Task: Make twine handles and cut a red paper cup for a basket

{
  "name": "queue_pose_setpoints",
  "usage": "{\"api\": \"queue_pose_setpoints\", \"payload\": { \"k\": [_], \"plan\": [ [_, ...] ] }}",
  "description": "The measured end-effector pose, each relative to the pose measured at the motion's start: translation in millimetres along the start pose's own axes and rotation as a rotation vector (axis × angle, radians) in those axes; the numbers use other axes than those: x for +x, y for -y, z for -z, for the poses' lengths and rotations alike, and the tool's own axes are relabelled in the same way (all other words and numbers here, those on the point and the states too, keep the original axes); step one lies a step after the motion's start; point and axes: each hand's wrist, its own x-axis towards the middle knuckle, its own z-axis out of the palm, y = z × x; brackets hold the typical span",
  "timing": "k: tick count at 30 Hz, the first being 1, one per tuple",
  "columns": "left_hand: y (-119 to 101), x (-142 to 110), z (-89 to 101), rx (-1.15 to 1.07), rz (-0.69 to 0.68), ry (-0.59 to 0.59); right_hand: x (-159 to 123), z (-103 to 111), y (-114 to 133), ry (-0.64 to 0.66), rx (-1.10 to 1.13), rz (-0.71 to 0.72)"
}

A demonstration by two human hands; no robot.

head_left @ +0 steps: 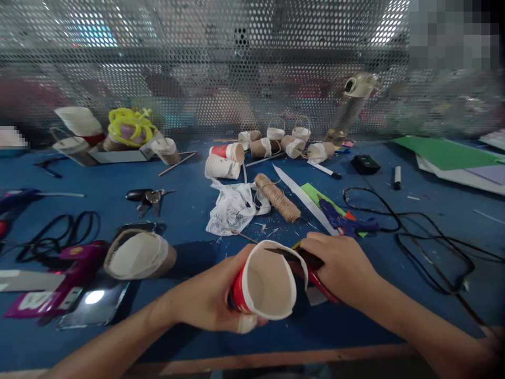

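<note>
My left hand (215, 295) is wrapped around a red paper cup (272, 287), tilted so its pale inside faces me. My right hand (343, 266) grips red-handled scissors (325, 289), whose dark blades lie across the cup's rim. A narrow paper strip (305, 268) curls away from the rim beside the blades, still joined at the top. Just beyond the cup are a roll of brown twine (277, 198) and crumpled white lace (231, 210). Left of my left hand sits a twine-trimmed cup (140, 255) with a white inside.
Near the left edge lie a magenta glue gun (79, 266), a phone (94, 305) and keys (152, 197). Paper cups (223, 167) and several small twine baskets (294, 145) stand toward the perforated metal screen (236, 79). A bottle (349, 113) and black cable (430, 252) are on the right.
</note>
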Motion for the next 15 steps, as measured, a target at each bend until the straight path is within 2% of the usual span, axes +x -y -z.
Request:
{"api": "queue_pose_setpoints", "payload": {
  "k": [6, 9, 12, 15],
  "plan": [
    [4.4, 0.2, 3.5, -0.022, -0.061, 0.126, 0.3, -1.5, -2.0, -0.051, 0.046, 0.084],
    [0.9, 0.8, 4.8, -0.014, -0.117, 0.117, -0.7, -3.4, -3.0, -0.048, 0.048, 0.111],
    [-3.3, 2.7, 5.3, -0.13, -0.096, 0.13, -2.1, -2.5, -3.5, -0.062, 0.056, 0.087],
    [-0.4, 5.2, 3.6, -0.16, -0.046, 0.05, -2.8, -0.1, -3.5, -0.069, 0.067, 0.01]
  ]
}}
